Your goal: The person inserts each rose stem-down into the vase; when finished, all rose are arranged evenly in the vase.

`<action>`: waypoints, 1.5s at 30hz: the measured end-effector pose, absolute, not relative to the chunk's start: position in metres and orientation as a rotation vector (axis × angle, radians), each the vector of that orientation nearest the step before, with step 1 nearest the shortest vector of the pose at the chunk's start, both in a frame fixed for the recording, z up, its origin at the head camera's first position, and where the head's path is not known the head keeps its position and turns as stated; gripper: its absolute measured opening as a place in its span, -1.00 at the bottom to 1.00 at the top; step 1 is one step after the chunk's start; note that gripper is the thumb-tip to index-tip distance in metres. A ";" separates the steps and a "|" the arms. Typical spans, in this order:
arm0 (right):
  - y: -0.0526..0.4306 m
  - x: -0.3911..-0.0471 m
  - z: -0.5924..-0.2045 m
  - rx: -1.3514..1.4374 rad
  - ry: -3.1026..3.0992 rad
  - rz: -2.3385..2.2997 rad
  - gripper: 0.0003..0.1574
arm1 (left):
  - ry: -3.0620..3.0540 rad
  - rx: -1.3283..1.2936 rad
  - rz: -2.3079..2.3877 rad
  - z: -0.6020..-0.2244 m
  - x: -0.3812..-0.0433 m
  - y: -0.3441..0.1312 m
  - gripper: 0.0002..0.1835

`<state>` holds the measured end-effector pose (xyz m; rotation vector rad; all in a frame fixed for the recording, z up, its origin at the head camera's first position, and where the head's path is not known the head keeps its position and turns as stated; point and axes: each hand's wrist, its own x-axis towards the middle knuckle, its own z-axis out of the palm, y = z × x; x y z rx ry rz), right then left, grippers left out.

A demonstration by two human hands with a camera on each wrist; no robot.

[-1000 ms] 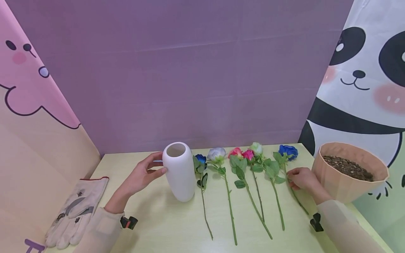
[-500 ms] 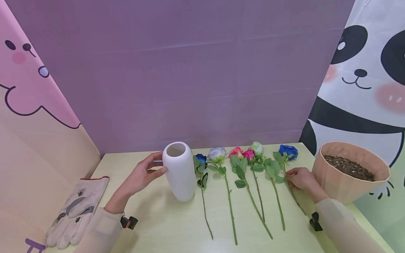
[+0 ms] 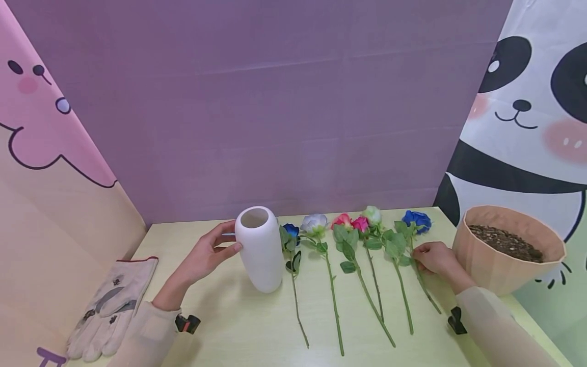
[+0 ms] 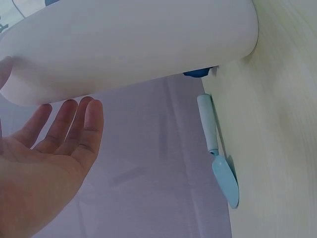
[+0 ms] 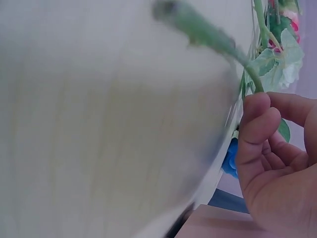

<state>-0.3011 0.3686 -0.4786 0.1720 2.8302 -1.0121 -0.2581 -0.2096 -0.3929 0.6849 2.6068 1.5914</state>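
Note:
A white vase stands upright on the table, seen from its side in the left wrist view. My left hand holds it near the rim, thumb at the front and fingertips against the other side. At the right, my right hand pinches the green stem of a blue rose between thumb and fingers. In the right wrist view the stem runs out from the fingertips, its cut end blurred. Several other flowers lie side by side between the hands, including a pale lilac one and a white-green one.
A peach flowerpot with dark soil stands right beside my right wrist. A pair of work gloves lies at the left. A light blue trowel shows in the left wrist view. A purple backdrop rises behind the table.
The lower end of the pinched rose's stem has swung a little to the left, and its bloom has shifted slightly left. My left hand and the vase stay in place.

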 end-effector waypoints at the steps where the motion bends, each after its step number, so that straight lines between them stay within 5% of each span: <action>1: 0.368 -0.301 -0.478 0.169 2.831 -1.008 -0.61 | 2.609 0.689 1.592 -0.393 -0.258 -0.210 -0.37; 45: 0.333 -0.292 -0.419 0.023 2.712 -1.479 -0.42 | 2.600 0.712 1.597 -0.398 -0.261 -0.211 -0.39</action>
